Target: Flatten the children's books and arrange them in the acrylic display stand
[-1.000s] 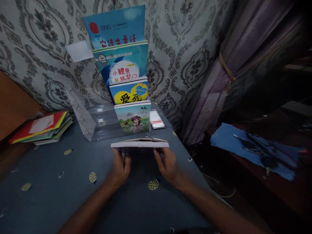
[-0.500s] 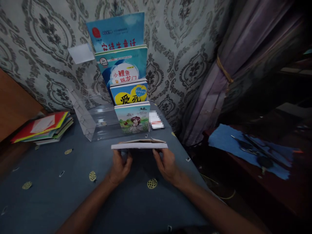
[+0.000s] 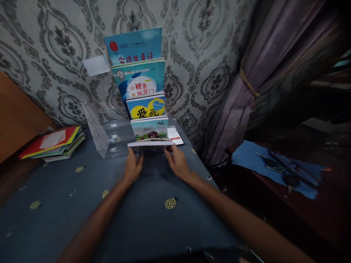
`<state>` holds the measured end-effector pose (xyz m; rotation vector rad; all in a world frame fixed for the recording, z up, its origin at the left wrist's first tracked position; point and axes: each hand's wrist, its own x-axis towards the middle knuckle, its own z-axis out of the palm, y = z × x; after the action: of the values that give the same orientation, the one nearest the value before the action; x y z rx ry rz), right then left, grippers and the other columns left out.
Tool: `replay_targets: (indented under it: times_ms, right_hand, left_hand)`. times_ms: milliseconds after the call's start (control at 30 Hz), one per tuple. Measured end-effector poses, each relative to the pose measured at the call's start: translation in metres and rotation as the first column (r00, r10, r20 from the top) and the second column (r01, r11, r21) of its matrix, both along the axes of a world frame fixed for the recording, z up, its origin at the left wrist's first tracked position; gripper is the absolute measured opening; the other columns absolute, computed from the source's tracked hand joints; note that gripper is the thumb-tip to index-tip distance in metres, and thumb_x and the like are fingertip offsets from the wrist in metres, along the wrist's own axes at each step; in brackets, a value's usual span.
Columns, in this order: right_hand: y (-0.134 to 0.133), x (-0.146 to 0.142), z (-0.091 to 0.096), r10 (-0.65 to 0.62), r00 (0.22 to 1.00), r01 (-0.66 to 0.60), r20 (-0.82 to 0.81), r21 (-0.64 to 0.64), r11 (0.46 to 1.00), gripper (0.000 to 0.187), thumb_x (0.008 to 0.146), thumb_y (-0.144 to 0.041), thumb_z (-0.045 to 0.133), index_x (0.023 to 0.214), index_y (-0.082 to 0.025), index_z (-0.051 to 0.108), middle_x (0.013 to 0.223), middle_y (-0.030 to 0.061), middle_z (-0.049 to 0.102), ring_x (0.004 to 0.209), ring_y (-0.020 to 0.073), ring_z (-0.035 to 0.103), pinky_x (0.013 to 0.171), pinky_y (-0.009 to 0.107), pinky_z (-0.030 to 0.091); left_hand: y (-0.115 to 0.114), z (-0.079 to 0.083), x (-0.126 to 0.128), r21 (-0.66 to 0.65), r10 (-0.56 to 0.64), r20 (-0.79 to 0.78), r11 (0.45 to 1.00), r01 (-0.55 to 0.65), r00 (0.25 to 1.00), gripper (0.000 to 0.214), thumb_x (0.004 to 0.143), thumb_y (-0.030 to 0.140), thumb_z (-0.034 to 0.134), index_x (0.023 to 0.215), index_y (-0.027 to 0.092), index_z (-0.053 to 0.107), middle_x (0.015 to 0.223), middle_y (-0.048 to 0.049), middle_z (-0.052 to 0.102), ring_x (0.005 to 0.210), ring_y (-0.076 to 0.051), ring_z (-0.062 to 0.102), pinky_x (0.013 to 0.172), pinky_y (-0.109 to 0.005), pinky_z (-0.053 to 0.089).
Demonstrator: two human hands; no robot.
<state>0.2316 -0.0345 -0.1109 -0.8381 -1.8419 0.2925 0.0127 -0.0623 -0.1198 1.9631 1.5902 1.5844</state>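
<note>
Between my two hands is a book (image 3: 150,144), its pale edge turned up toward me and its cover mostly hidden. My left hand (image 3: 133,166) grips its left end and my right hand (image 3: 177,160) its right end. The held book is right in front of the lowest tier of a clear stepped rack (image 3: 102,146), hiding the lower part of a green picture book (image 3: 149,126). Behind that, a blue-and-yellow book (image 3: 146,107), a teal book (image 3: 141,76) and a taller blue book (image 3: 134,44) stand in rising tiers. The rack's left side holds no books.
On the left lies a stack of books (image 3: 53,142) with a red one on top. A phone (image 3: 176,138) lies right of the rack. Scissors (image 3: 270,164) rest on a blue cloth (image 3: 246,155) at the right. A tied curtain (image 3: 233,106) hangs beside the patterned wall.
Both hands have carried the book forward to the rack, and it now covers the bottom of the green picture book. The view has shifted slightly.
</note>
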Motion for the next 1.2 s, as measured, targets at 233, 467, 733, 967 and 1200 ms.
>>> replay_targets:
  times_ms: [233, 467, 733, 967, 1200]
  right_hand:
    - [0.026, -0.014, -0.002, -0.027, 0.997, 0.027, -0.077, 0.005, 1.000, 0.020, 0.104, -0.032, 0.041, 0.119, -0.023, 0.051, 0.109, 0.0117, 0.068, 0.097, 0.0268, 0.065, 0.085, 0.045, 0.055]
    - [0.037, -0.016, 0.007, -0.064, 0.995, 0.065, -0.078, 0.007, 0.998, 0.022, 0.103, -0.033, 0.042, 0.120, -0.023, 0.052, 0.106, 0.0112, 0.067, 0.097, 0.0271, 0.065, 0.084, 0.043, 0.054]
    - [0.042, -0.013, 0.036, -0.128, 0.987, 0.133, -0.095, 0.052, 0.990, 0.025, 0.104, -0.033, 0.042, 0.123, -0.022, 0.054, 0.103, 0.0128, 0.067, 0.097, 0.0290, 0.065, 0.083, 0.044, 0.054]
    - [0.051, -0.017, 0.056, -0.104, 0.987, 0.118, -0.123, 0.115, 0.986, 0.025, 0.105, -0.036, 0.040, 0.119, -0.021, 0.054, 0.109, 0.0114, 0.067, 0.097, 0.0257, 0.064, 0.085, 0.043, 0.053]
    - [0.058, -0.018, 0.060, -0.108, 0.991, 0.116, -0.081, 0.101, 0.988, 0.022, 0.104, -0.032, 0.041, 0.119, -0.023, 0.055, 0.106, 0.0112, 0.067, 0.095, 0.0268, 0.065, 0.082, 0.042, 0.053]
  left_hand:
    - [0.017, 0.000, -0.008, 0.054, 0.096, -0.076, 0.994, -0.092, 0.992, 0.025, 0.095, 0.034, 0.055, 0.116, 0.021, 0.050, 0.101, -0.0101, 0.066, 0.089, -0.025, 0.067, 0.085, -0.044, 0.056]
    - [0.023, 0.024, -0.006, 0.037, 0.125, -0.118, 0.992, -0.121, 0.985, 0.017, 0.092, 0.028, 0.056, 0.105, 0.024, 0.046, 0.088, -0.0027, 0.061, 0.082, -0.022, 0.062, 0.077, -0.035, 0.051]
    - [0.025, 0.066, 0.001, 0.117, 0.080, -0.157, 0.991, -0.061, 0.984, 0.026, 0.092, 0.022, 0.055, 0.117, 0.024, 0.047, 0.104, -0.0055, 0.062, 0.091, -0.022, 0.063, 0.081, -0.035, 0.051]
    - [0.033, 0.085, -0.003, 0.144, 0.117, -0.170, 0.985, -0.093, 0.978, 0.030, 0.091, 0.021, 0.058, 0.119, 0.023, 0.047, 0.106, -0.0073, 0.063, 0.094, -0.024, 0.064, 0.082, -0.037, 0.052]
    - [0.038, 0.088, -0.006, 0.151, 0.077, -0.161, 0.987, -0.052, 0.984, 0.030, 0.092, 0.021, 0.056, 0.120, 0.024, 0.046, 0.107, -0.0074, 0.063, 0.095, -0.023, 0.063, 0.081, -0.037, 0.053]
